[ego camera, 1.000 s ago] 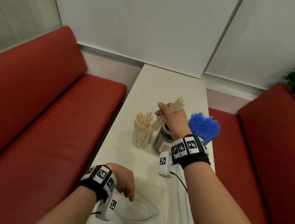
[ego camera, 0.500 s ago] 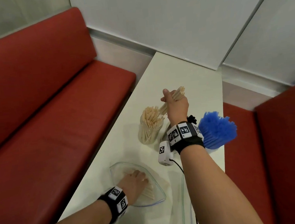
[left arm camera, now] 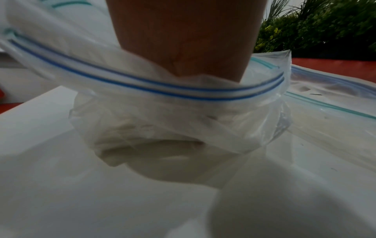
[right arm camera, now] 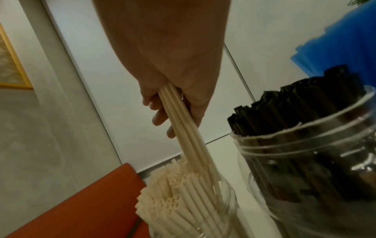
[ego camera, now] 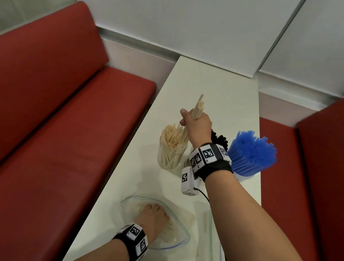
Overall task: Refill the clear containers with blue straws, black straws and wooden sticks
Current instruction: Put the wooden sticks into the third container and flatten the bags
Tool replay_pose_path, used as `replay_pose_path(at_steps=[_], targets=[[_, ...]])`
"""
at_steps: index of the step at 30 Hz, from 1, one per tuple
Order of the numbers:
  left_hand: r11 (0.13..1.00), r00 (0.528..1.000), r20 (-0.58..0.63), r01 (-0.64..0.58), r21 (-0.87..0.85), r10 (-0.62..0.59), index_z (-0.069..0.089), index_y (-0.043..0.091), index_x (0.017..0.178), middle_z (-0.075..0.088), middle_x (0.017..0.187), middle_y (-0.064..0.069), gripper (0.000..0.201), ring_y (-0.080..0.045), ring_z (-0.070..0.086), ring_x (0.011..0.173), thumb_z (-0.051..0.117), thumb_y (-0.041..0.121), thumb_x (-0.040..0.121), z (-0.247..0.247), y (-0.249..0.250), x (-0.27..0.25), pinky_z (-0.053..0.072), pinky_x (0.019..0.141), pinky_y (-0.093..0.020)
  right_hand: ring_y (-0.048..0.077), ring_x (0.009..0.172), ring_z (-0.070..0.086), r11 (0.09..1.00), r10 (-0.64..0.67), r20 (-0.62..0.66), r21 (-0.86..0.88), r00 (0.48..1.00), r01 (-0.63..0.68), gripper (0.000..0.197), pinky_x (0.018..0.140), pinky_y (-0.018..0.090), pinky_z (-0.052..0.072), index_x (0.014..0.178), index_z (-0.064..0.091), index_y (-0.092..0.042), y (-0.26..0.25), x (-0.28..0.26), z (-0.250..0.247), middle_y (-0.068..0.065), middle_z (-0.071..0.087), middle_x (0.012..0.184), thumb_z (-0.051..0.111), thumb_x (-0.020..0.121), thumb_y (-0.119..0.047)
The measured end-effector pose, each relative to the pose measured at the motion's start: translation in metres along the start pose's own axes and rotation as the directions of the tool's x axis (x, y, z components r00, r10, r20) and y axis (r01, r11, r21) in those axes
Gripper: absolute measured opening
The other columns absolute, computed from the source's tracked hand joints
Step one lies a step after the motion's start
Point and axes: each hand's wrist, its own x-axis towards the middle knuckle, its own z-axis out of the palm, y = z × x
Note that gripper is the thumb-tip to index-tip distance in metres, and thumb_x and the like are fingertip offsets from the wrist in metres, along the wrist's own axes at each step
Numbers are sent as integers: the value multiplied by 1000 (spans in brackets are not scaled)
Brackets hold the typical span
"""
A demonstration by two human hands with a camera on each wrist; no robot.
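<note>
My right hand [ego camera: 196,123] grips a bundle of pale wooden sticks [ego camera: 198,109] whose lower ends stand in the clear jar of sticks [ego camera: 170,154]. The right wrist view shows the fingers [right arm camera: 160,116] curled round the bundle [right arm camera: 183,122] above that jar [right arm camera: 183,201]. A jar of black straws [right arm camera: 305,145] stands just right of it, and blue straws [ego camera: 251,153] fan out beyond my wrist. My left hand [ego camera: 153,217] is inside a clear zip bag [ego camera: 177,222] beside a few remaining sticks [ego camera: 170,230]. Cloudy plastic [left arm camera: 183,91] hides its fingers.
A second, flat zip bag [ego camera: 208,233] lies right of the first, under my right forearm. The narrow white table [ego camera: 215,86] runs to the wall between red benches on the left [ego camera: 61,143] and the right [ego camera: 332,176]. A green plant [left arm camera: 325,29] shows behind.
My left hand went from the bag's mouth to deep inside the bag and has stayed there. My right hand keeps the bundle over the stick jar, now held steeper.
</note>
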Motion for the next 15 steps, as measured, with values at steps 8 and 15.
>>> replay_pose_path(at_steps=[8, 15], targets=[[995, 994, 107, 36, -92, -26, 45, 3, 140, 47, 144, -16, 39, -32, 44, 133, 32, 9, 104, -11, -6, 1, 30, 113, -40, 12, 73, 70, 998, 50, 57, 45, 997, -53, 29, 63, 23, 45, 69, 65, -21, 15, -3, 12, -4, 75, 74, 71, 94, -36], [966, 995, 100, 33, -256, -8, 56, 2, 128, 58, 132, -15, 34, -30, 57, 121, 35, 9, 103, -23, -19, 2, 42, 105, -38, 11, 75, 67, 993, -17, 42, 121, 999, 12, 22, 74, 27, 49, 72, 67, -18, 16, -2, 15, -6, 71, 74, 74, 90, -28]])
